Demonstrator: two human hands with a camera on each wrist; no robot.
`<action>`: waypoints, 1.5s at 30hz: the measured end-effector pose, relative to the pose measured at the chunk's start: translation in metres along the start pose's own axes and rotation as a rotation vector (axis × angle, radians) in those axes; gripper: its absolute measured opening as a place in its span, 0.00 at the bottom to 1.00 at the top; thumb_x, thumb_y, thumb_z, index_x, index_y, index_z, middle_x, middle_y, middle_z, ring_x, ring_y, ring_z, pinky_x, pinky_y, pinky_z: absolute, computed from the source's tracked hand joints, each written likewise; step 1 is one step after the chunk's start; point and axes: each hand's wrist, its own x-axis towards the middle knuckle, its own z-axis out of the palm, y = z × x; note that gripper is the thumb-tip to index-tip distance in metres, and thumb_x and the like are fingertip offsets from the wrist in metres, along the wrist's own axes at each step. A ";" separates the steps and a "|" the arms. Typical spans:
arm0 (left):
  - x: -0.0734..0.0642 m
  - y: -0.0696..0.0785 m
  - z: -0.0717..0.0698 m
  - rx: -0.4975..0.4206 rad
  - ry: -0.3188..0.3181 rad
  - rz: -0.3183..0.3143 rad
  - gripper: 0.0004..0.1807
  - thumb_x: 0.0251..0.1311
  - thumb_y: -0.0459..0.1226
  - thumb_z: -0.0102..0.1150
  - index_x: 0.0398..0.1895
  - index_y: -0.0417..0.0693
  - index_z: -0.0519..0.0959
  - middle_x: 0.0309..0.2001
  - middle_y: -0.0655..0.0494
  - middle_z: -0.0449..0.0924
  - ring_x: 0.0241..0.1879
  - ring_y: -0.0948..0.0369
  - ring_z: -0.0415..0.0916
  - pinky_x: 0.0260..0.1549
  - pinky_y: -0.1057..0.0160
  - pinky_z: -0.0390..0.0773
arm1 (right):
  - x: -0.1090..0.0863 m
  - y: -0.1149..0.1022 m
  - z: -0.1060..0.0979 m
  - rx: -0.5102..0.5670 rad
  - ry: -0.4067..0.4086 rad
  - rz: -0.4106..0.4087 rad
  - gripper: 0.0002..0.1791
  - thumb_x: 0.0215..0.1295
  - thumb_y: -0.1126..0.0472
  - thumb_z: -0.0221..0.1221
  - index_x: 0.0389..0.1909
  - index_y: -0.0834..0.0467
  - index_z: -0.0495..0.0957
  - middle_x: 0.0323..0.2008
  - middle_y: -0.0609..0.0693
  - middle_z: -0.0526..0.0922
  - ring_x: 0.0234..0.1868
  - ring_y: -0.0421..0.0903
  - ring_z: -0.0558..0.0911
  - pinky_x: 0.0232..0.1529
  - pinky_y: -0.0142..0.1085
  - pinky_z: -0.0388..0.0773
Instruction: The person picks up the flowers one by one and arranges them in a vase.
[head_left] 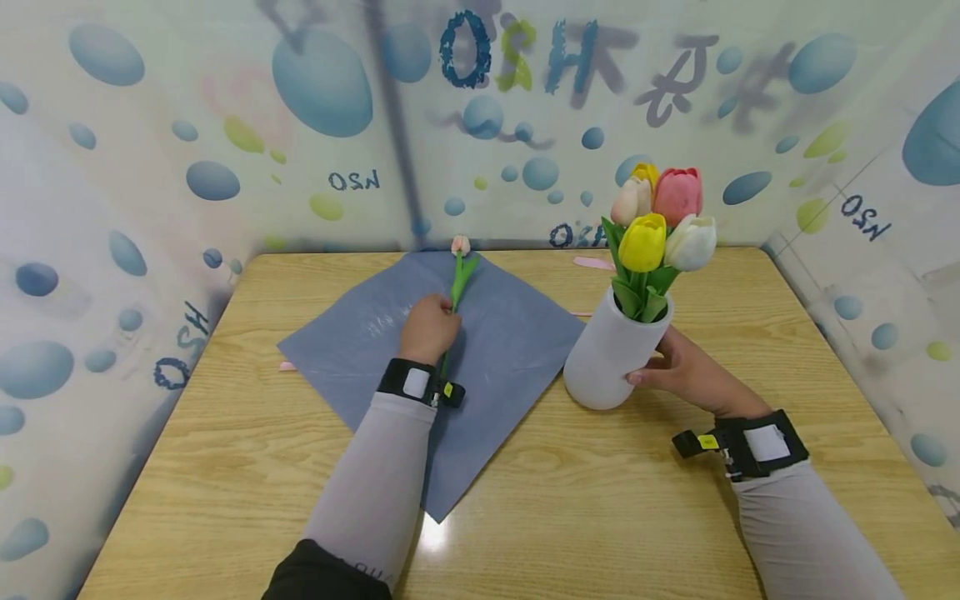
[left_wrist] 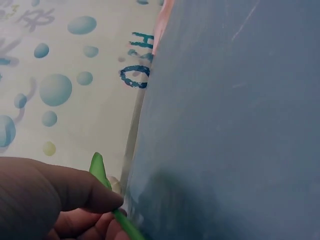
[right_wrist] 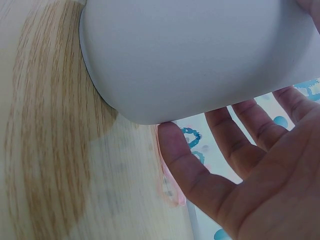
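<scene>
My left hand [head_left: 430,327] pinches the green stem of a pale pink tulip [head_left: 461,245] above a sheet of blue-grey wrapping paper [head_left: 510,333]. In the left wrist view, thumb and fingers close on the stem [left_wrist: 129,226]; the flower head there is mostly hidden. A white vase [head_left: 600,358] stands to the right, its base overlapping the paper's right corner. My right hand [head_left: 686,373] holds it low on its right side, thumb in front and fingers behind. Yellow [head_left: 642,242], white and pink tulips fill the vase.
A pink strip [head_left: 594,262] lies near the table's back edge, behind the vase. Another pink bit [head_left: 287,367] shows at the paper's left corner. A patterned cloth backdrop [head_left: 480,167] rises behind and beside the wooden table [head_left: 225,467].
</scene>
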 end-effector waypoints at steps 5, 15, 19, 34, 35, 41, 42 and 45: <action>0.001 0.000 -0.003 -0.038 0.016 0.003 0.18 0.71 0.39 0.59 0.58 0.39 0.82 0.49 0.44 0.86 0.44 0.49 0.83 0.45 0.50 0.82 | 0.000 -0.001 0.000 0.001 -0.001 -0.002 0.43 0.69 0.62 0.68 0.78 0.50 0.55 0.74 0.54 0.64 0.69 0.43 0.70 0.60 0.27 0.76; 0.000 0.003 -0.008 -0.086 0.034 0.003 0.16 0.73 0.38 0.53 0.57 0.41 0.81 0.51 0.45 0.85 0.45 0.49 0.82 0.44 0.51 0.81 | 0.000 -0.001 0.000 0.001 -0.005 0.001 0.43 0.69 0.61 0.68 0.78 0.50 0.55 0.74 0.54 0.63 0.69 0.45 0.70 0.60 0.26 0.76; -0.001 0.006 -0.011 -0.113 0.030 0.005 0.17 0.75 0.39 0.52 0.59 0.40 0.80 0.52 0.45 0.84 0.46 0.49 0.81 0.46 0.51 0.81 | 0.000 0.000 0.000 0.001 -0.003 -0.005 0.43 0.69 0.61 0.68 0.78 0.50 0.55 0.74 0.53 0.64 0.69 0.44 0.70 0.61 0.27 0.76; -0.002 0.017 -0.018 -0.356 0.161 0.116 0.16 0.78 0.40 0.53 0.59 0.40 0.78 0.52 0.42 0.82 0.49 0.48 0.79 0.46 0.49 0.79 | 0.000 0.001 0.000 -0.005 0.002 0.009 0.43 0.68 0.60 0.69 0.78 0.49 0.55 0.74 0.53 0.64 0.70 0.46 0.70 0.61 0.27 0.76; -0.003 0.018 -0.018 -0.370 0.166 0.120 0.16 0.78 0.40 0.53 0.60 0.40 0.78 0.52 0.43 0.82 0.49 0.48 0.79 0.45 0.50 0.79 | 0.000 0.001 0.000 -0.006 0.002 0.010 0.43 0.69 0.60 0.69 0.78 0.49 0.55 0.74 0.53 0.64 0.70 0.47 0.70 0.61 0.27 0.76; -0.005 0.023 -0.021 -0.475 0.184 0.137 0.16 0.77 0.39 0.56 0.60 0.41 0.78 0.52 0.43 0.83 0.49 0.50 0.82 0.45 0.53 0.85 | 0.000 0.002 -0.001 -0.005 0.001 0.014 0.44 0.69 0.60 0.68 0.79 0.49 0.55 0.75 0.53 0.64 0.71 0.49 0.69 0.62 0.27 0.76; -0.005 0.024 -0.022 -0.498 0.186 0.138 0.16 0.77 0.39 0.56 0.60 0.40 0.78 0.52 0.43 0.83 0.49 0.50 0.82 0.45 0.54 0.86 | 0.000 0.002 -0.001 -0.004 0.000 0.014 0.44 0.69 0.60 0.68 0.79 0.49 0.55 0.75 0.53 0.64 0.71 0.49 0.69 0.62 0.27 0.76; -0.007 0.026 -0.023 -0.572 0.187 0.134 0.17 0.75 0.37 0.58 0.61 0.39 0.78 0.52 0.43 0.82 0.51 0.50 0.83 0.45 0.56 0.87 | 0.000 0.002 -0.001 -0.004 0.000 0.013 0.44 0.69 0.60 0.68 0.79 0.49 0.55 0.75 0.53 0.63 0.71 0.49 0.69 0.61 0.27 0.76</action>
